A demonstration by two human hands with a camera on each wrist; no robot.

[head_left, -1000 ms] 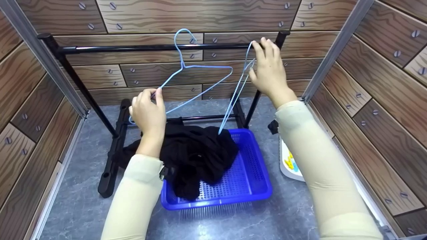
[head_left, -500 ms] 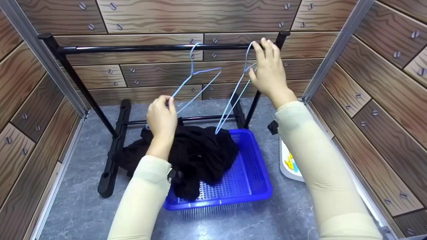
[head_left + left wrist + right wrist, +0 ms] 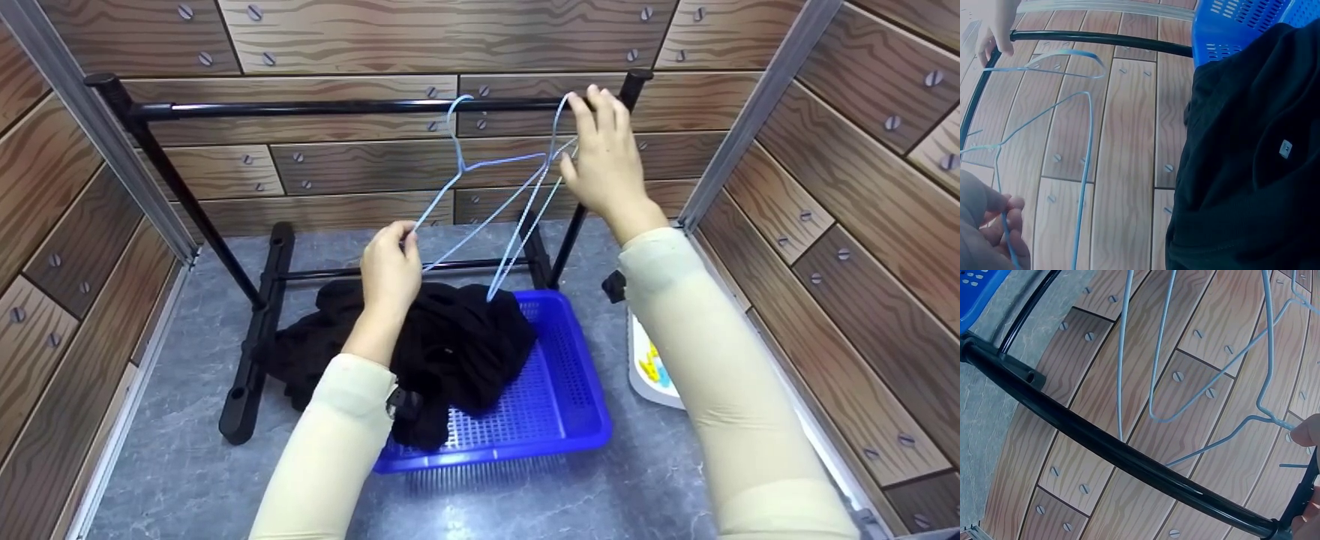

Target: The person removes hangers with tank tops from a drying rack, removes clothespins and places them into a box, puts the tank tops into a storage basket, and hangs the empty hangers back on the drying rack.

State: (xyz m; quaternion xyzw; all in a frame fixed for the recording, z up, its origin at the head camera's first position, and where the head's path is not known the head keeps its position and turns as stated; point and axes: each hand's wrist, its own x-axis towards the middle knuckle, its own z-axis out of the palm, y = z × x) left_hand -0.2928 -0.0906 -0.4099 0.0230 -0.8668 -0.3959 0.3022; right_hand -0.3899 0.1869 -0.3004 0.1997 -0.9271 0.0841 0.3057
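My left hand (image 3: 391,270) pinches one shoulder of a thin blue wire clothes hanger (image 3: 461,166), whose hook lies over the black rail (image 3: 300,109). In the left wrist view, thumb and fingers meet on that wire (image 3: 1006,230). A second blue hanger (image 3: 492,295) hangs edge-on near the rail's right end. There my right hand (image 3: 609,165) bends its fingers over the rail, partly hiding the second hanger. The right wrist view shows the thumb (image 3: 1304,433) on that hanger's twisted neck (image 3: 1282,423). The two hangers overlap in the head view.
Below, a crumpled black garment (image 3: 450,360) lies partly over a blue perforated basket (image 3: 589,367) and onto the grey floor. A white tray (image 3: 640,386) with small yellow and blue pieces stands at right, partly behind the sleeve. Wood-patterned walls (image 3: 360,37) surround the rack.
My left hand moves right and slightly down; its hanger's hook drops from above the rail onto it, then slides right. The second hanger sways a little. My right hand stays in place.
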